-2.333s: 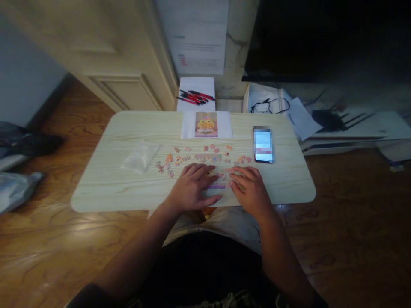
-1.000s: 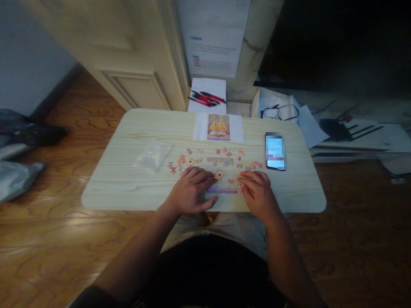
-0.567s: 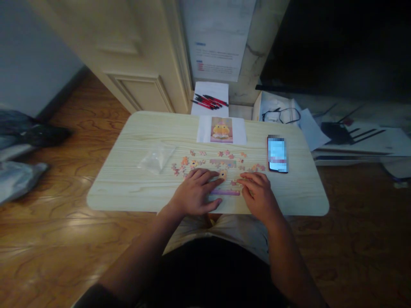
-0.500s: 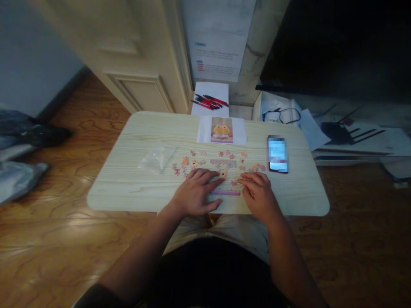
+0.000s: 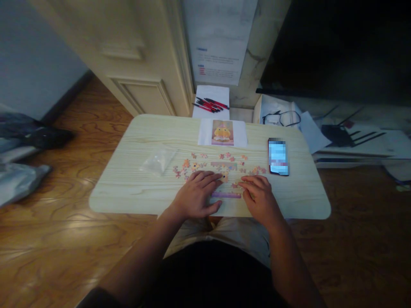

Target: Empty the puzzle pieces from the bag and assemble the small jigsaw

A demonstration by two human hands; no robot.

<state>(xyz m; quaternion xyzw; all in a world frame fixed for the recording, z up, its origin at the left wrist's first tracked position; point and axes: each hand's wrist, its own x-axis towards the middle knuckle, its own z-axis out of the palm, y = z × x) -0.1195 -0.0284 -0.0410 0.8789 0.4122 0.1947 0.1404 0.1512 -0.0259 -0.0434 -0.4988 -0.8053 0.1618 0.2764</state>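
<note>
My left hand [image 5: 199, 194] lies over the table with its fingers stretched out and thumb apart. Its fingertips rest on a small joined section of jigsaw puzzle [image 5: 224, 176] that is yellow with a dark dot. Just right of it, my right hand [image 5: 259, 193] has its fingers drawn together at a small pinkish jigsaw piece [image 5: 235, 185]. Between and below the hands runs a purple puzzle strip [image 5: 225, 195]. Farther up lies another assembled strip [image 5: 224, 165]. Loose puzzle pieces [image 5: 186, 163] are scattered left, above and right of my hands; some are partly hidden by my fingers.
A printed picture of a yellow figure [image 5: 222, 132] lies at the table's far edge. To the left is a clear plastic bag [image 5: 159, 161], to the right a phone [image 5: 278, 157]. Red and black pens [image 5: 211, 105] lie on paper beyond the wooden table [image 5: 118, 188].
The whole view has shifted slightly. My left fingers have moved a little over the yellow puzzle section, while my right hand stays beside the small pinkish piece.
</note>
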